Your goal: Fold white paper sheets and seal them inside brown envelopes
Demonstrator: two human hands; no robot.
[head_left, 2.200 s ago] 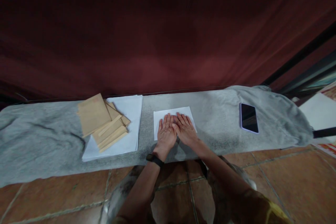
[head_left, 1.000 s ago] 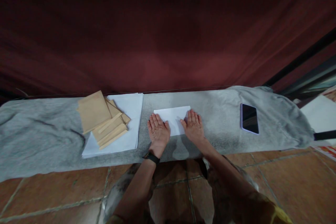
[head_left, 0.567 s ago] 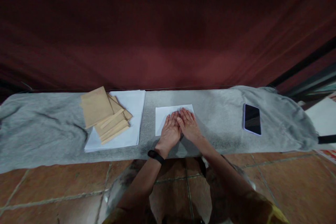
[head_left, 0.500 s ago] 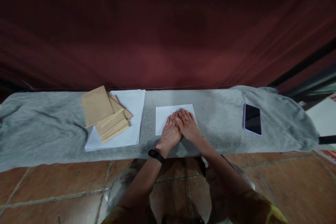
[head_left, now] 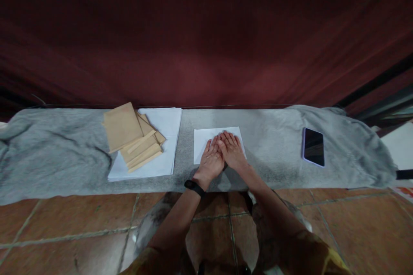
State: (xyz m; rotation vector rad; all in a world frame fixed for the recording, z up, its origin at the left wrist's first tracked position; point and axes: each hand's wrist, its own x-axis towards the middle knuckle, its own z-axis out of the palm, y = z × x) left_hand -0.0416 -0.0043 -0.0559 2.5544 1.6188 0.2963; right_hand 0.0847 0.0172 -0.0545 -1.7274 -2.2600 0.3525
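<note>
A folded white sheet of paper (head_left: 203,139) lies on a grey cloth (head_left: 267,146) spread over a low surface. My left hand (head_left: 211,161) and my right hand (head_left: 232,152) lie flat on the sheet, side by side, fingers stretched out and touching each other near the middle. Neither hand holds anything. A black band sits on my left wrist (head_left: 193,187).
Left of the sheet, several tan envelopes (head_left: 132,137) rest on a stack of white paper (head_left: 164,137). A dark phone (head_left: 313,147) lies on the cloth to the right. A dark red curtain (head_left: 206,43) hangs behind. Brown floor tiles (head_left: 64,223) are in front.
A second ago my hands were apart at the sheet's left and right ends. They have slid back together over its middle, flat on the paper. The view has shifted slightly.
</note>
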